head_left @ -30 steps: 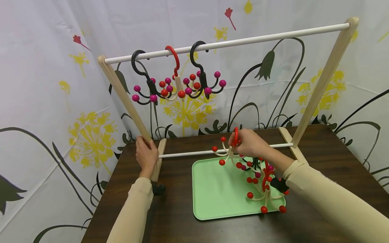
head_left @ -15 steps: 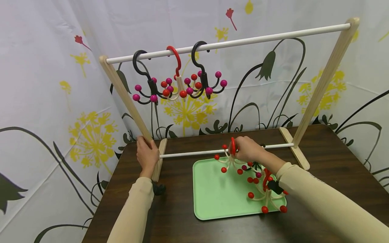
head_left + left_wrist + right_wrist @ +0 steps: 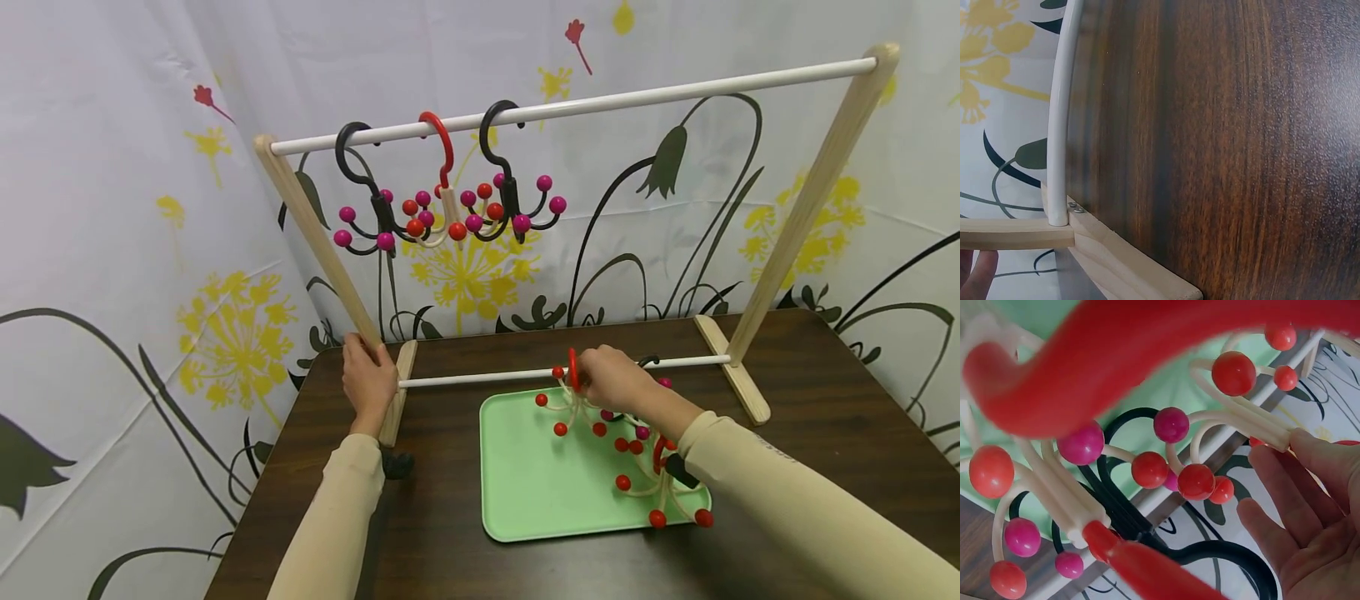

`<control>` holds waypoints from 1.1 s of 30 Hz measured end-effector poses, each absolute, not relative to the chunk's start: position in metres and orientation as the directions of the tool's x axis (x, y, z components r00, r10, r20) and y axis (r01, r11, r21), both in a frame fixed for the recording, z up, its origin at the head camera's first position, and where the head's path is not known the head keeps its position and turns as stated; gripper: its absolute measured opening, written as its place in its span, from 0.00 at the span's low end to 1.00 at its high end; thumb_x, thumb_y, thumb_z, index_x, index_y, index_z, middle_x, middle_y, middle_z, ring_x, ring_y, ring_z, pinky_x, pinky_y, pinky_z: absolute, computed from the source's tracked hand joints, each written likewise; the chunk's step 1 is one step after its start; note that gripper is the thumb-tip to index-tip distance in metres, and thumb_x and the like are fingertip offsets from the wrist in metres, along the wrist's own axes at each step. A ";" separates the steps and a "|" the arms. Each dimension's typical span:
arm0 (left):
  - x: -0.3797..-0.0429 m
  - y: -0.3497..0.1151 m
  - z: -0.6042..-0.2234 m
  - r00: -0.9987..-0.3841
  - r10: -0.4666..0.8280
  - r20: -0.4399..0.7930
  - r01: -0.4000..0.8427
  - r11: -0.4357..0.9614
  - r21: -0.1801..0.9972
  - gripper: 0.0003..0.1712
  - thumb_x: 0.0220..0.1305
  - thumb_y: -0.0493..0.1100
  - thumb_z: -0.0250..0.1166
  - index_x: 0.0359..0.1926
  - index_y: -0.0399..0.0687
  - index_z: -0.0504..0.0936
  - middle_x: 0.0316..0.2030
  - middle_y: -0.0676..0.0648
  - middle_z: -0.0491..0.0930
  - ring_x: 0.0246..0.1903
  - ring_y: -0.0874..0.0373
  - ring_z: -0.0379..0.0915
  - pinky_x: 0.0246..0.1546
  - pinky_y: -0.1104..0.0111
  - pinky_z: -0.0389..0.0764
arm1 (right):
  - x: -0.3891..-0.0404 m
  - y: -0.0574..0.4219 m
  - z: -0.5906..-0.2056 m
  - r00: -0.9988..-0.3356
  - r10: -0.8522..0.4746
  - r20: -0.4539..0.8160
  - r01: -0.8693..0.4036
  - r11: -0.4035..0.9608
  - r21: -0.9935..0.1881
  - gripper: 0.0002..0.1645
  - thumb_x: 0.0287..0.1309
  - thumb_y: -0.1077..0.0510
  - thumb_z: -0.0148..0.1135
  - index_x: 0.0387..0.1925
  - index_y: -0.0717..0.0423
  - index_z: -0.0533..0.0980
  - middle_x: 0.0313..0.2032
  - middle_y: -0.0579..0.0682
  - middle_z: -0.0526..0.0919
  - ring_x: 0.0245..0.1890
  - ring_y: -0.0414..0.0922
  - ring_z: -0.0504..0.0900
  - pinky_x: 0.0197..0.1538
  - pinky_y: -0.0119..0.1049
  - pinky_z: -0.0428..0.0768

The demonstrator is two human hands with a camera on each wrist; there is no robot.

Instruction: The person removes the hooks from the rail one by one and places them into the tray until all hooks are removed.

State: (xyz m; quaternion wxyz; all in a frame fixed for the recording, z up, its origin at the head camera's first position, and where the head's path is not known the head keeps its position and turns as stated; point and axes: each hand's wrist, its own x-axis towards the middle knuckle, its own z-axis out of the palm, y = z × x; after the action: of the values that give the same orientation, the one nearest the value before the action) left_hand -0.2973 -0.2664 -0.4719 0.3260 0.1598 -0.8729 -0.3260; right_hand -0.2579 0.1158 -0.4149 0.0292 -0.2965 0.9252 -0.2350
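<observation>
My right hand (image 3: 613, 385) pinches a cream hook hanger (image 3: 574, 402) with a red top hook and red ball tips, low over the back of the green tray (image 3: 525, 492). In the right wrist view thumb and fingers meet on that hanger's cream stem (image 3: 1266, 425). Beside it on the tray lie a black hanger (image 3: 1129, 515) with magenta balls and more cream hangers with red balls (image 3: 657, 518), partly overlapping. My left hand (image 3: 370, 383) grips the left wooden post (image 3: 330, 262) of the rack near its foot; a fingertip (image 3: 982, 275) shows by the post.
From the rack's white top rail (image 3: 637, 100) hang two black hangers (image 3: 382, 212) with magenta balls and a red-hooked cream one (image 3: 448, 200) between them. A white lower rail (image 3: 480, 377) runs behind the tray. Dark wooden table (image 3: 442, 517); patterned curtain (image 3: 225, 167) behind.
My right hand has lowered the red-hooked hanger toward the tray. The left hand stays on the post. The head view has shifted slightly.
</observation>
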 end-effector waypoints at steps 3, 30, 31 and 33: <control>-0.298 -0.267 -0.470 -0.735 -0.494 0.464 -0.067 0.734 0.675 0.16 0.68 0.45 0.58 0.51 0.43 0.67 0.41 0.38 0.71 0.37 0.32 0.73 0.35 0.42 0.70 | -0.258 0.114 -0.415 -0.837 -0.543 0.062 -0.513 0.741 -0.434 0.08 0.53 0.70 0.64 0.23 0.56 0.82 0.17 0.42 0.75 0.20 0.41 0.68 0.26 0.34 0.70; -0.299 -0.266 -0.473 -0.725 -0.494 0.481 -0.044 0.729 0.683 0.16 0.68 0.45 0.58 0.51 0.42 0.67 0.41 0.38 0.71 0.37 0.32 0.73 0.36 0.41 0.70 | -0.254 0.111 -0.430 -0.822 -0.564 0.081 -0.544 0.735 -0.405 0.05 0.54 0.66 0.69 0.32 0.55 0.86 0.30 0.46 0.86 0.28 0.40 0.81 0.35 0.36 0.80; -0.299 -0.266 -0.473 -0.723 -0.494 0.482 -0.044 0.730 0.682 0.16 0.68 0.45 0.58 0.51 0.42 0.67 0.41 0.37 0.71 0.37 0.32 0.73 0.35 0.41 0.70 | -0.253 0.111 -0.430 -0.820 -0.566 0.083 -0.546 0.732 -0.408 0.05 0.54 0.66 0.69 0.33 0.55 0.86 0.31 0.46 0.86 0.27 0.40 0.81 0.35 0.36 0.80; -0.300 -0.266 -0.474 -0.724 -0.493 0.482 -0.045 0.732 0.680 0.16 0.68 0.45 0.58 0.51 0.42 0.67 0.41 0.38 0.70 0.37 0.32 0.73 0.35 0.41 0.70 | -0.253 0.112 -0.430 -0.817 -0.571 0.081 -0.549 0.726 -0.414 0.05 0.55 0.66 0.69 0.34 0.56 0.86 0.31 0.47 0.86 0.27 0.40 0.81 0.34 0.35 0.80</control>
State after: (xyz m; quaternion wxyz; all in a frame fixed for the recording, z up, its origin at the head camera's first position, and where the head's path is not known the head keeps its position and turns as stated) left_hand -0.3000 -0.2663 -0.4742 0.3374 0.1553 -0.8671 -0.3318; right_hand -0.2532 0.1119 -0.4297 0.0261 -0.3017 0.9286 -0.2146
